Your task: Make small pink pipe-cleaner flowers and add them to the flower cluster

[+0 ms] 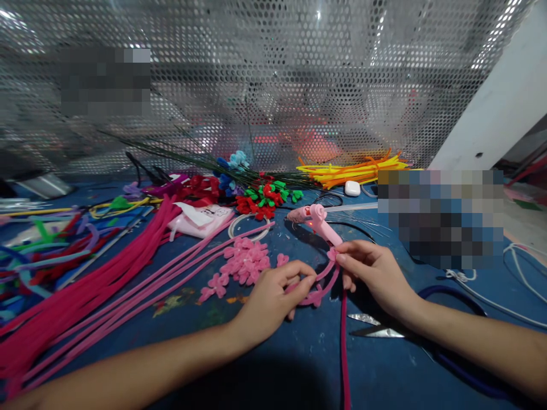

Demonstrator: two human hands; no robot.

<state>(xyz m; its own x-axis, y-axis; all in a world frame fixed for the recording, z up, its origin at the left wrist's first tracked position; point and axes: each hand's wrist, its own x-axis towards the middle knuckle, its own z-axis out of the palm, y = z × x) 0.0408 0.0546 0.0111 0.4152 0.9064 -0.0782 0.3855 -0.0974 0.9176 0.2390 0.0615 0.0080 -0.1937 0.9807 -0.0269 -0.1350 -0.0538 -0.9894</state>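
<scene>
Head view, looking down at a blue table [299, 364] backed by perforated metal mesh [273, 85]. Left hand [273, 296] and right hand [376, 270] sit close together near centre, both pinched on one pink pipe cleaner [325, 282]; fingers closed on it, thumb against forefinger on each side. The wire loops between the two grips and is bent into small petal-like lobes, and its free tail runs down toward the near edge; two pinch points this close would let a short span be bent while the rest stays put. Just behind the right hand lies one pink glue gun [314, 219], nozzle to the left, within reach. One pair of scissors [376, 330] lies under the right wrist, blades showing, handles partly hidden. Left of the hands: one pile of finished pink petal shapes [243, 262], too overlapped to count. Farther left, one thick bundle of magenta pipe cleaners [85, 285], with several loose pink strands alongside; count uncertain. At back, one bundle of yellow and orange pipe cleaners [354, 168], one cluster of red and green flowers [265, 199], one sheaf of green stem wires [179, 154] and one small white case [352, 188]. Stock sits in an arc about the work spot, sorted by colour.
</scene>
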